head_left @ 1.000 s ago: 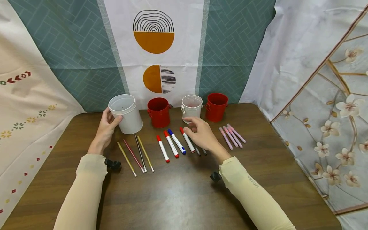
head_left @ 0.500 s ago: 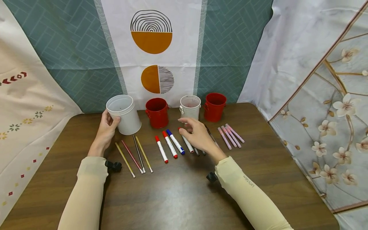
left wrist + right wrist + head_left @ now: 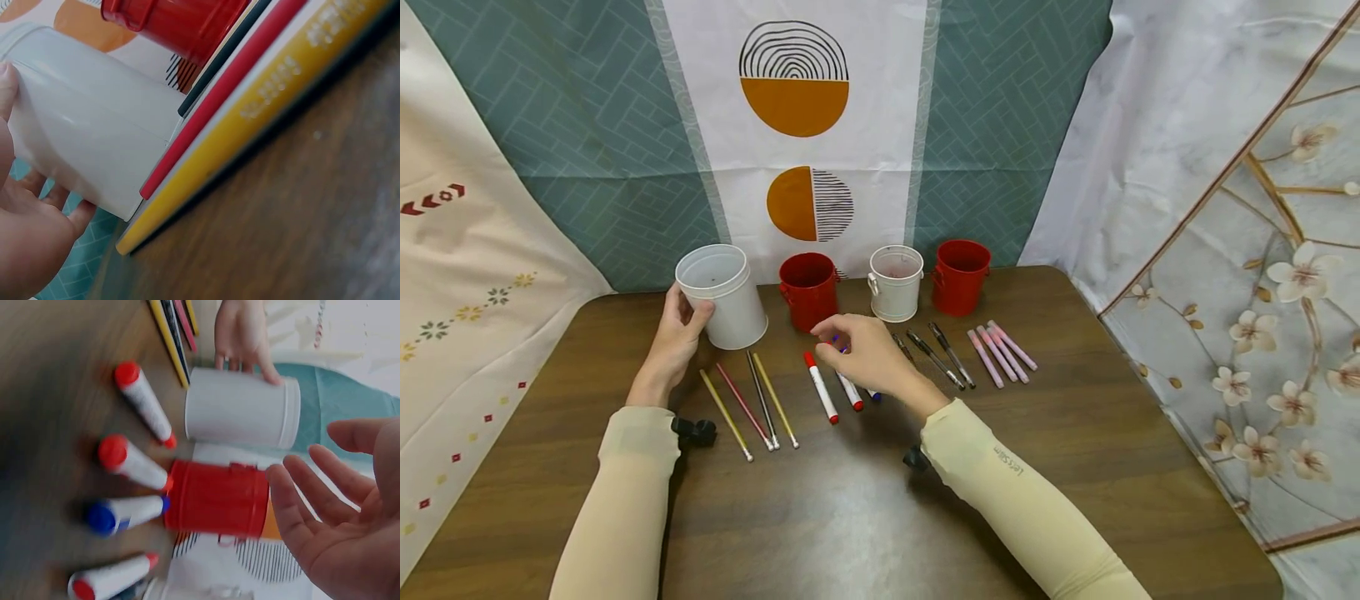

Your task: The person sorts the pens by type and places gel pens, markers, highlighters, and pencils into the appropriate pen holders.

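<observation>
My left hand (image 3: 672, 342) holds the side of a large white bucket (image 3: 735, 308), thumb on the near side and fingers behind it. The left wrist view has the same white bucket (image 3: 81, 119) tilted across the frame by the camera angle. Over the whiteboard markers hovers my right hand (image 3: 868, 357), fingers loosely bent and nothing in them. Under and beside it lie a red-capped marker (image 3: 821, 388), a second red one and a blue-capped marker (image 3: 128, 514); another red marker (image 3: 112, 579) shows in the right wrist view.
Several pencils (image 3: 748, 408) lie before the white bucket. A red bucket (image 3: 809, 292), a small white bucket (image 3: 897, 287) and another red bucket (image 3: 961, 279) stand along the back. Black pens (image 3: 936, 360) and pink pens (image 3: 1002, 354) lie to the right on the wooden table (image 3: 820, 517).
My right hand has moved left, from over the black pens and rightmost red marker to above the other markers, uncovering the black pens. My left hand stays on the white bucket.
</observation>
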`<action>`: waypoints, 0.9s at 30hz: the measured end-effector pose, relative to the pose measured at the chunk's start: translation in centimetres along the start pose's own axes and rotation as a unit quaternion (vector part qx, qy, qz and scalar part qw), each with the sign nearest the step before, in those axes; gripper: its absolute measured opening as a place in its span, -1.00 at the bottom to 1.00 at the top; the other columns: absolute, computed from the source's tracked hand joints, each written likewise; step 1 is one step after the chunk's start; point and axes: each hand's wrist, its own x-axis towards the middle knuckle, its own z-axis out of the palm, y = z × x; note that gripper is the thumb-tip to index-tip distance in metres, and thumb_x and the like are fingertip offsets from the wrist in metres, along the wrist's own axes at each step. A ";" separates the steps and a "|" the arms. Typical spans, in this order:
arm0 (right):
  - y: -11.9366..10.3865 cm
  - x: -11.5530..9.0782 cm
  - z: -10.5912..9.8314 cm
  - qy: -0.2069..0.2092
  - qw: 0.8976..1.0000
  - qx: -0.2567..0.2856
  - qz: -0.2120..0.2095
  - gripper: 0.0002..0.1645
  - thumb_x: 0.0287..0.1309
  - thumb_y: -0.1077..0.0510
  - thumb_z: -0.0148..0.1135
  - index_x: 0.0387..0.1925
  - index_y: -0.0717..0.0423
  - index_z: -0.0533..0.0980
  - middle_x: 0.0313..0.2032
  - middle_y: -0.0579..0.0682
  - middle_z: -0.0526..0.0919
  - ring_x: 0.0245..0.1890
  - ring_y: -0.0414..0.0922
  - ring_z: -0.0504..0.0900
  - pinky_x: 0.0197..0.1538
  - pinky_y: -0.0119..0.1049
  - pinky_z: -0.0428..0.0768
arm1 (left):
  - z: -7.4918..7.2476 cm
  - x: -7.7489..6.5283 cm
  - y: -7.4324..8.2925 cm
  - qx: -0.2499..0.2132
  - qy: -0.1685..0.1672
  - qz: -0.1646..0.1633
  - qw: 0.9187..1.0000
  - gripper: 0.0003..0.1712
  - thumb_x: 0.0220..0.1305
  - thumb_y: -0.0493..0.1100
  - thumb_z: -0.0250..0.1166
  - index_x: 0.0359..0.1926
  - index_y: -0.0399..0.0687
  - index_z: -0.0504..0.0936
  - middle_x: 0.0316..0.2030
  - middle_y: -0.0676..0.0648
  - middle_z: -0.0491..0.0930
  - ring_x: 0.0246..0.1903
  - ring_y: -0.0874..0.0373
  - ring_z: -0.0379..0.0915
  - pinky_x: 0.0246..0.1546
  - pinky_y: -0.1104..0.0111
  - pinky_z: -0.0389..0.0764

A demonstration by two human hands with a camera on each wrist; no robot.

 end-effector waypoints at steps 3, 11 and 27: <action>-1.2 0.7 1.5 -0.023 1.000 -0.018 -0.003 -0.72 0.38 0.15 0.35 0.07 0.07 0.72 -0.14 -0.08 0.79 -0.21 -0.14 0.70 -0.10 -0.38 0.62 | -0.1 -0.2 0.3 0.002 -0.003 -0.005 1.000 -0.10 0.63 -0.16 0.16 0.72 0.08 -0.18 0.62 -0.33 -0.04 0.52 0.05 0.01 0.50 0.36 0.14; -3.3 1.8 5.6 -0.086 0.996 -0.033 -0.007 -0.71 0.35 0.13 0.42 0.05 0.11 0.73 -0.19 -0.11 0.81 -0.25 -0.29 0.71 -0.15 -0.57 0.58 | -0.3 -0.2 0.3 0.008 -0.004 -0.012 1.000 -0.11 0.63 -0.16 0.17 0.72 0.11 -0.15 0.61 -0.29 0.00 0.47 0.09 0.06 0.43 0.42 0.21; -5.0 2.4 11.2 -0.131 0.985 -0.108 0.027 -0.73 0.33 0.08 0.45 0.03 0.00 0.74 -0.34 -0.27 0.69 -0.34 -0.37 0.57 -0.22 -0.53 0.48 | -0.7 0.2 -0.3 0.006 -0.007 -0.012 1.000 -0.11 0.64 -0.16 0.16 0.72 0.14 -0.16 0.63 -0.26 -0.03 0.55 0.06 -0.02 0.58 0.30 0.05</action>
